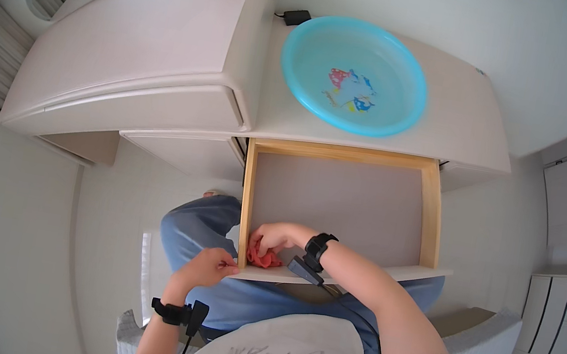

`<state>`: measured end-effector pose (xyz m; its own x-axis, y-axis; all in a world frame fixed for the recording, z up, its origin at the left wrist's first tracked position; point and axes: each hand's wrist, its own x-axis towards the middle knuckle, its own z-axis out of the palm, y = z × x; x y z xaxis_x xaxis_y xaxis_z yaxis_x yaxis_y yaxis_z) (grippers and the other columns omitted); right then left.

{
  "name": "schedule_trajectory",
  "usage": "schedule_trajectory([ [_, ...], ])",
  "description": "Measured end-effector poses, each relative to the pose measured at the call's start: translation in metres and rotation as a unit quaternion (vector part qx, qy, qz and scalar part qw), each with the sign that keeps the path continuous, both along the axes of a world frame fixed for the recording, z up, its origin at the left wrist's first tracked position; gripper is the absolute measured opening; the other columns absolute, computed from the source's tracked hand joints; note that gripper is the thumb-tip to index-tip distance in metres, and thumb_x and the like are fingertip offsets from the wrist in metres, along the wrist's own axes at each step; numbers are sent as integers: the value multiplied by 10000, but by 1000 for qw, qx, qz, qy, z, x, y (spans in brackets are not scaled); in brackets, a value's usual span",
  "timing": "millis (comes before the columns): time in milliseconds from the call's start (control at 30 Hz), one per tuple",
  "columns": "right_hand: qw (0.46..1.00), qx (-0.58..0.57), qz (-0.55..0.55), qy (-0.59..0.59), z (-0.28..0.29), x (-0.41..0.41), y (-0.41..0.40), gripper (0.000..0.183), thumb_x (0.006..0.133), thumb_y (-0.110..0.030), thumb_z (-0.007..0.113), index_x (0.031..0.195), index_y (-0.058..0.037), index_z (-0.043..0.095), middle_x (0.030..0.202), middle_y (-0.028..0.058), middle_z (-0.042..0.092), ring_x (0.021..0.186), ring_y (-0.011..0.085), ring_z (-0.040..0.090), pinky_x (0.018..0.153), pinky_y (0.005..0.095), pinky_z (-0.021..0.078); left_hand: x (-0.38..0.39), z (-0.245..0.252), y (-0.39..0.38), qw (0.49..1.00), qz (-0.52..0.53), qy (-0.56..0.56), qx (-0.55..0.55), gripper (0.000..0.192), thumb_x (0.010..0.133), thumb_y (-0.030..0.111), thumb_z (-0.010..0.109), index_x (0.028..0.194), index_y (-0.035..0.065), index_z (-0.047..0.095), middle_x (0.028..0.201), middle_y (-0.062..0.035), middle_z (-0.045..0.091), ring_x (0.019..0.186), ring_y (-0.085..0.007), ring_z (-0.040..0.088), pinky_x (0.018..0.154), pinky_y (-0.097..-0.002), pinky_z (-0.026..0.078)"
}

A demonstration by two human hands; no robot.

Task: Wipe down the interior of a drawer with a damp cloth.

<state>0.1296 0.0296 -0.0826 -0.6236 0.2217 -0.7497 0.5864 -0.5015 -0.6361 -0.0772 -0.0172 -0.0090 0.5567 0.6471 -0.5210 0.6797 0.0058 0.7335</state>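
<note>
A pulled-out wooden drawer [341,203] with a pale lining lies before me. Inside its front left corner, my right hand [273,235] presses a crumpled red cloth [264,258] with its fingers. The cloth is bunched against the drawer's side and front, partly hidden under the hand. My left hand [209,267] grips the drawer's front left corner, thumb and fingers closed at the edge of the front panel. Both wrists wear black bands with a small device and a cable.
A light-blue plastic basin [354,76] with a printed picture stands on the dresser top [457,110] behind the drawer. Beside it lies a black power adapter [296,17]. A higher cabinet [156,32] rises at the left. My legs [205,226] are below the drawer, and a grey chair [487,335] surrounds me.
</note>
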Motion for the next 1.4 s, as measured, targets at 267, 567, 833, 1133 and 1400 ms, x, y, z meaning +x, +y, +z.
schedule_trajectory([
  [267,888,20,-411,207,0,24,57,242,700,87,516,914,-26,516,858,87,553,749,179,563,605,308,493,-1,-3,-9,999,39,-18,22,185,759,159,636,834,-8,610,776,-115,622,724,-201,600,668,-291,471],
  [567,862,158,-458,148,10,3,47,341,625,101,532,939,-23,486,840,77,571,704,187,576,501,307,485,-3,-5,-9,998,48,-27,20,197,759,166,635,845,-8,599,772,-114,624,729,-205,602,662,-292,471],
  [833,986,144,-38,77,32,-28,-12,229,590,-24,703,773,-40,567,731,39,568,695,144,544,577,295,456,-5,-5,-4,999,-11,10,47,176,757,152,632,862,11,611,789,-110,627,735,-207,599,658,-290,461],
  [1133,902,208,-358,122,47,9,50,227,707,-33,553,934,-46,565,726,33,575,593,77,525,502,217,393,-5,-9,-9,998,40,-39,6,201,748,183,646,824,0,614,763,-140,618,721,-241,602,643,-311,463],
  [1400,723,620,-304,-24,12,-17,82,67,644,-34,575,686,-52,624,749,133,521,741,289,541,647,368,444,-5,-12,-8,997,48,-63,21,209,747,180,649,808,-16,609,723,-138,608,691,-234,601,622,-299,463],
])
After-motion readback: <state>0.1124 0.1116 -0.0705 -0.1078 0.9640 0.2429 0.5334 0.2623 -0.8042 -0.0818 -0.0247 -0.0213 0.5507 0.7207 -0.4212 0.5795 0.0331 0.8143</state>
